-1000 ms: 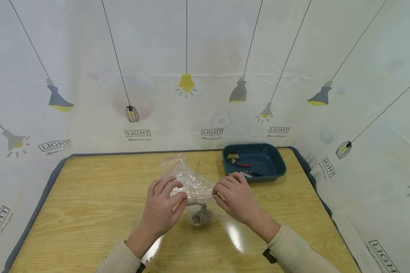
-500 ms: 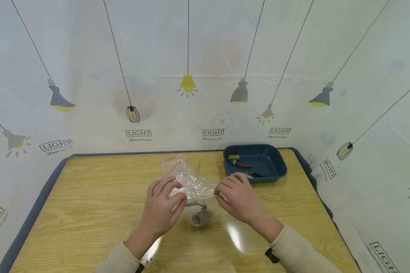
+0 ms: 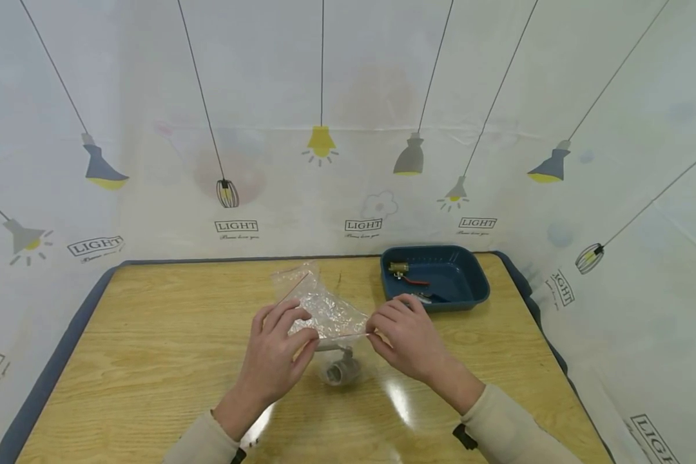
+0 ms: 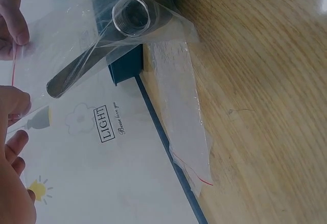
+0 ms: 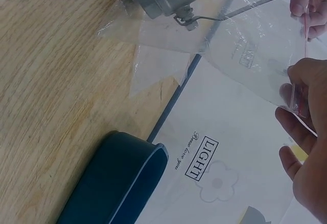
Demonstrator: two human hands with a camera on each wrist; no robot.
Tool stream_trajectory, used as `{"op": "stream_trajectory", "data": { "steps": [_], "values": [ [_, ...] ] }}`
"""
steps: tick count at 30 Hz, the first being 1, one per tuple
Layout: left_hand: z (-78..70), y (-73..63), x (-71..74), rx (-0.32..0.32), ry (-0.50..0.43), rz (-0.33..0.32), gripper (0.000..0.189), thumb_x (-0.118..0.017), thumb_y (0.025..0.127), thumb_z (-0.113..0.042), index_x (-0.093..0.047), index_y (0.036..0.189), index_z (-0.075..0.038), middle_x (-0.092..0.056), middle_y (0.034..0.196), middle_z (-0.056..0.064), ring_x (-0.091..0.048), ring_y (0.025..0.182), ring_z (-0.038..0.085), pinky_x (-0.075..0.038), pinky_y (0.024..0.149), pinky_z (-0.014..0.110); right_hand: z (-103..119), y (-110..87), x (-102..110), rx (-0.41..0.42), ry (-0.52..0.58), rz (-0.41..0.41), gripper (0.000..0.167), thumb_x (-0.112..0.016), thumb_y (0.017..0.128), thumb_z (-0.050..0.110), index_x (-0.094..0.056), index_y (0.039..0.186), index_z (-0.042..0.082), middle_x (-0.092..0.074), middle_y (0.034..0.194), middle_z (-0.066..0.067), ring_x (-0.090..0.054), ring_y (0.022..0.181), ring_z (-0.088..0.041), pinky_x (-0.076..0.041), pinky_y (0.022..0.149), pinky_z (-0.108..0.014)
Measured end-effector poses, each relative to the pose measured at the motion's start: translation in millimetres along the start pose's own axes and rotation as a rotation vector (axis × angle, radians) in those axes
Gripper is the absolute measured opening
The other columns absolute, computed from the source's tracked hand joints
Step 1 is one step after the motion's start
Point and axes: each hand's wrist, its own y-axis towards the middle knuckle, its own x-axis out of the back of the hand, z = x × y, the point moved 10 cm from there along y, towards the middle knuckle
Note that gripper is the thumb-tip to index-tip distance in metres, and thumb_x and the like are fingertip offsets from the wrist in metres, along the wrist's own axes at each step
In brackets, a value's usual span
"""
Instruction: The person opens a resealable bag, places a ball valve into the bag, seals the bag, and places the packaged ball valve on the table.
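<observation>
Fingers and thumb of the left hand (image 3: 275,353) pinch one end of a clear bag's mouth, and those of the right hand (image 3: 405,337) pinch the other end, with a red strip (image 3: 346,336) running between the two grips. The remaining fingers on both hands are bent and sit slightly apart. Inside the bag (image 5: 240,50) is a grey metal valve (image 3: 343,372), its open threaded end facing the near side; its lever (image 3: 327,347) slants up toward the bag's mouth. From these views I cannot tell whether the valve touches the table (image 3: 168,335).

Just beyond the hands, clear plastic (image 3: 327,308) lies crinkled on the table, with a second red line toward its far left part; how many bags make it up is hard to tell.

To the far right, beyond the right hand, stands a blue tray (image 3: 477,300). A brass valve (image 3: 399,267) with a red lever (image 3: 415,281) lies at its left side; nearer, partly hidden by the tray's near wall, is a small metal piece (image 3: 423,297), too small to make out. Behind the table, a pale cloth (image 3: 290,193) printed with lamps and the word LIGHT covers the wall.
</observation>
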Motion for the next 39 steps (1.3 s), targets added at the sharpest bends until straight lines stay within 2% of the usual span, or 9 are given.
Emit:
{"op": "stream_trajectory", "data": {
  "steps": [21, 33, 39],
  "values": [
    [-0.5, -2.1, 1.1, 0.000, 0.003, -0.001, 0.006, -0.070, 0.081, -0.025, -0.069, 0.077, -0.020, -0.065, 0.106, 0.002, -0.056, 0.118, 0.029, -0.036, 0.101, 0.049, -5.3, -2.4, 0.5, -0.011, -0.021, -0.011, 0.012, -0.077, 0.080, 0.021, -0.065, 0.080, 0.023, -0.067, 0.084, 0.008, -0.064, 0.087, -0.013, -0.045, 0.096, -0.041],
    [-1.3, -1.3, 0.7, 0.004, 0.016, 0.020, 0.006, -0.070, 0.081, -0.025, -0.069, 0.078, -0.020, -0.065, 0.108, 0.002, -0.055, 0.119, 0.028, -0.035, 0.102, 0.048, -12.8, -2.8, 2.5, -0.066, -0.014, 0.047, 0.015, -0.079, 0.080, 0.024, -0.064, 0.081, 0.024, -0.068, 0.086, 0.009, -0.065, 0.090, -0.012, -0.043, 0.099, -0.044],
    [-1.4, -2.1, 0.1, 0.001, 0.003, 0.014, 0.006, -0.069, 0.082, -0.024, -0.069, 0.078, -0.020, -0.064, 0.107, 0.002, -0.055, 0.119, 0.028, -0.035, 0.101, 0.049, -12.7, -3.8, 1.8, -0.061, -0.012, 0.051, 0.013, -0.078, 0.082, 0.025, -0.064, 0.082, 0.024, -0.069, 0.086, 0.009, -0.065, 0.089, -0.012, -0.044, 0.098, -0.043]
  ]
}}
